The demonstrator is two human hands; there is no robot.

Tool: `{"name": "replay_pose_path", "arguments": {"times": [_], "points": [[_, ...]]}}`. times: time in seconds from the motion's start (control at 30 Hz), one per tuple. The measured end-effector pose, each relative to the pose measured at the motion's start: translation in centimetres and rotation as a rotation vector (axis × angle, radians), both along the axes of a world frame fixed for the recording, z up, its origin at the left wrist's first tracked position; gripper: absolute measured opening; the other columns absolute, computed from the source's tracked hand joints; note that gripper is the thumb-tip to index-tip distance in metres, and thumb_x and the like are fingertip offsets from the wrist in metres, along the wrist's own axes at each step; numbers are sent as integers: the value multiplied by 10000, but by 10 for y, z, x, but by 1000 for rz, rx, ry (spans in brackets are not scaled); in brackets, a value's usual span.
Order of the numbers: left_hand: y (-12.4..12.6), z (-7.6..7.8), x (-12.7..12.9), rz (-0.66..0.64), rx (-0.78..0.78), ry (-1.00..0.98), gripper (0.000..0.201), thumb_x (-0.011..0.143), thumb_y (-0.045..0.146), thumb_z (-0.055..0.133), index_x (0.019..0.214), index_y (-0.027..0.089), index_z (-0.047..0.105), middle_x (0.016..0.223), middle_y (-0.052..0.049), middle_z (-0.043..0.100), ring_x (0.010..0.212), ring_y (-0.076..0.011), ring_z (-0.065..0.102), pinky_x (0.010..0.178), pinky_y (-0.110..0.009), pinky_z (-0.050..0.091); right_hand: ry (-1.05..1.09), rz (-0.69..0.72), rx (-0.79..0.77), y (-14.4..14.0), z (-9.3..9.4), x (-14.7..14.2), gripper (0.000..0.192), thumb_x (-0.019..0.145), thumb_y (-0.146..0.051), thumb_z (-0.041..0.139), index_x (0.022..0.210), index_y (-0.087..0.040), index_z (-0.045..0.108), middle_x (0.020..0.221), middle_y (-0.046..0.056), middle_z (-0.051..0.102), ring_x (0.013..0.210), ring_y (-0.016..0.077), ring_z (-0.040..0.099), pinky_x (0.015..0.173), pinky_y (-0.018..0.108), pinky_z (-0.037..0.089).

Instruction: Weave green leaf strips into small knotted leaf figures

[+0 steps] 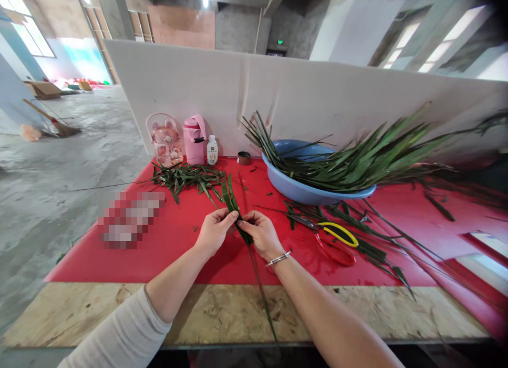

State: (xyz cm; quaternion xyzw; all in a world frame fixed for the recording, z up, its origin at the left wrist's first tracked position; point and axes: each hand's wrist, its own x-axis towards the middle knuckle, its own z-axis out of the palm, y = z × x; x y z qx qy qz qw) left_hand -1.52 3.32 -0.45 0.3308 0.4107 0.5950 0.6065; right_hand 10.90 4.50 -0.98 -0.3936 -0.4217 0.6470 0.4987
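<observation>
Between my two hands is a folded green leaf strip [229,193], its split upper ends pointing away from me. A long thin tail of it hangs down past the table's front edge. My left hand [216,228] pinches the strip from the left, thumb on top. From the right, my right hand [260,231], with a silver bracelet at the wrist, grips the same strip, thumb close to the other thumb. The fingers partly hide the fold. Scissors [333,238] with one yellow and one red handle lie to the right, blades among loose leaves.
A blue basin [317,195] full of long leaves stands at the back right. Cut leaf pieces [186,178] lie at the back left, before a clear pink bottle [166,143], a pink flask [194,146] and a small white bottle [212,150]. A white panel [190,82] stands behind.
</observation>
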Motion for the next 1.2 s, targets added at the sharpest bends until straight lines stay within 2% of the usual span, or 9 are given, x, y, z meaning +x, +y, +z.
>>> {"name": "replay_pose_path", "arguments": {"times": [0.1, 0.27, 0.4, 0.5, 0.7, 0.87, 0.97, 1.07, 1.2], "points": [[0, -2, 0, 8, 11, 33, 292, 558, 381, 762, 694, 142, 667, 653, 1, 625, 617, -107, 560, 635, -231, 494, -28, 9, -2, -1, 0, 0, 309, 505, -272, 783, 665, -177, 537, 534, -54, 584, 490, 97, 541, 492, 218, 408], [1, -8, 0, 56, 31, 76, 277, 580, 381, 747, 618, 130, 635, 566, 12, 573, 536, -83, 508, 539, -191, 443, -132, 8, 77, -2, -2, 0, 263, 578, -306, 733, 758, -178, 591, 618, -25, 614, 550, 116, 556, 556, 252, 452], [0, -6, 1, 73, -32, 27, 311, 521, 382, 778, 637, 121, 654, 573, 1, 592, 523, -76, 506, 534, -192, 438, -445, -114, 426, -1, -3, 4, 95, 703, -271, 643, 751, -189, 652, 718, 30, 649, 661, 156, 585, 649, 293, 470], [-1, -2, 2, 77, -112, -53, 362, 455, 365, 809, 682, 119, 673, 620, -17, 625, 541, -81, 535, 566, -204, 462, -625, -127, 700, -3, 1, 7, 115, 783, -225, 566, 782, -199, 678, 797, 56, 662, 743, 168, 604, 712, 300, 477], [-1, 1, -1, 103, -146, -118, 367, 456, 317, 816, 726, 116, 667, 609, -21, 623, 554, -85, 562, 572, -197, 473, -837, -56, 862, -8, 8, 7, 233, 778, -190, 552, 979, -198, 669, 987, 99, 645, 946, 210, 582, 863, 340, 455], [0, 2, -3, 45, -95, -60, 326, 510, 327, 795, 729, 124, 666, 678, -37, 657, 608, -102, 592, 633, -218, 487, -799, -19, 733, -2, 7, 11, 241, 772, -151, 531, 927, -223, 702, 919, 82, 688, 858, 223, 617, 814, 359, 463], [1, 4, -4, 33, -32, 57, 352, 528, 324, 788, 805, 132, 688, 706, -40, 671, 615, -111, 589, 641, -231, 482, -579, -29, 426, 2, 7, 12, 157, 715, -212, 614, 835, -206, 715, 819, 52, 709, 761, 209, 635, 748, 347, 477], [2, 4, -5, 55, 48, 207, 320, 570, 330, 761, 819, 138, 704, 728, -45, 681, 626, -123, 579, 638, -237, 469, -257, 17, 127, 4, 7, 7, 198, 588, -247, 715, 764, -161, 687, 737, 26, 701, 672, 162, 627, 701, 309, 485], [0, 4, -5, 53, 162, 334, 218, 629, 346, 714, 724, 149, 713, 714, -42, 673, 671, -144, 577, 647, -239, 448, -75, 38, 64, 3, 6, 1, 337, 491, -227, 767, 778, -162, 603, 629, -20, 660, 606, 122, 607, 654, 263, 477]]}}
